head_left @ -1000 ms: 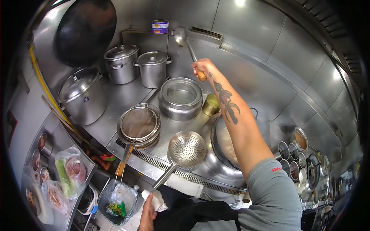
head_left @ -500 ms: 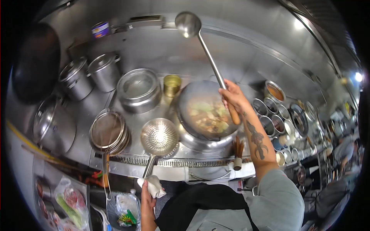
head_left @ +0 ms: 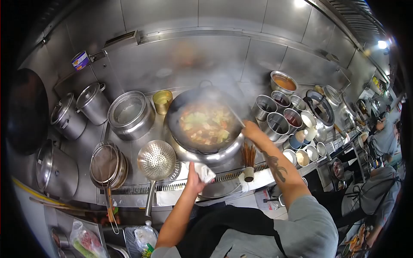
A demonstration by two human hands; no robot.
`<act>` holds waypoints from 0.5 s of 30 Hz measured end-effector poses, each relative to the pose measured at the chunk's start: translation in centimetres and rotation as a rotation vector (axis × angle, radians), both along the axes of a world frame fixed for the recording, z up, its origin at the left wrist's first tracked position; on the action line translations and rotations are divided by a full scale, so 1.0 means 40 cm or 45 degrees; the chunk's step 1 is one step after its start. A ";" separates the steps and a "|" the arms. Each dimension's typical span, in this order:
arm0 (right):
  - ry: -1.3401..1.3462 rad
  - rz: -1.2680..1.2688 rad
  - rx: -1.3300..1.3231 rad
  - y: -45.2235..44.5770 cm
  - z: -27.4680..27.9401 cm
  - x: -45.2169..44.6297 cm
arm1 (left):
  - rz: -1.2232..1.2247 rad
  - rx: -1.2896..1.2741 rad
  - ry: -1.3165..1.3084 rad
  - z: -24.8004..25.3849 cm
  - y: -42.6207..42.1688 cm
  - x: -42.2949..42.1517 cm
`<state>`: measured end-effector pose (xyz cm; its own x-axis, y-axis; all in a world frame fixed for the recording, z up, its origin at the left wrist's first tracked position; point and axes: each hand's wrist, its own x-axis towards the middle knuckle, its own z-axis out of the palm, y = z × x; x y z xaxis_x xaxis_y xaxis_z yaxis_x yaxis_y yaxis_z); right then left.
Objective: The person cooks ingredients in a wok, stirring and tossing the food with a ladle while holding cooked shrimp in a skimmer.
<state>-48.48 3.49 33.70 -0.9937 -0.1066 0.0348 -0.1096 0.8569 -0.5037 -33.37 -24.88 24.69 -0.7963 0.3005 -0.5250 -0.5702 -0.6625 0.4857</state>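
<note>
A dark wok [head_left: 176, 129] of steaming chopped food [head_left: 204, 122] sits on the metal stove ring. My right hand [head_left: 253, 130] is closed round the ladle [head_left: 235, 115] at the wok's right side; steam blurs the ladle's far end. My left hand [head_left: 194, 180] grips a folded white cloth [head_left: 204, 173] just below the wok's front edge. Left of that hand lies a perforated strainer [head_left: 156, 160], its handle pointing toward me. A brass-coloured tin [head_left: 162, 101] stands at the wok's left.
Lidded pots [head_left: 93, 103] and a wide metal pot [head_left: 131, 115] stand on the left, with stacked sieves [head_left: 106, 165] nearer. Seasoning containers [head_left: 278, 124] and an orange-filled bowl [head_left: 284, 82] are right. A brush [head_left: 248, 161] stands upright at the front. Another person [head_left: 374, 189] is far right.
The view has swung right. My right hand has lowered the ladle from high up to the wok. My left hand, with the cloth, has moved from beside the strainer's handle to the wok's front.
</note>
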 end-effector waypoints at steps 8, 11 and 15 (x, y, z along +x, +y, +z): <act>0.028 0.354 0.386 -0.138 -0.029 0.124 | 0.167 -0.046 -0.100 0.001 0.097 -0.168; 0.098 0.446 0.512 -0.075 0.010 0.186 | 0.200 -0.091 -0.204 0.022 0.104 -0.199; 0.112 0.456 0.625 0.047 0.081 0.227 | 0.217 -0.023 -0.108 -0.066 0.075 -0.229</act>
<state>-39.39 5.36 36.94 -0.8888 -0.4578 -0.0229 -0.4569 0.8888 -0.0359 -42.55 -21.87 22.04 -0.7875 0.1553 -0.5965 -0.4901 -0.7445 0.4533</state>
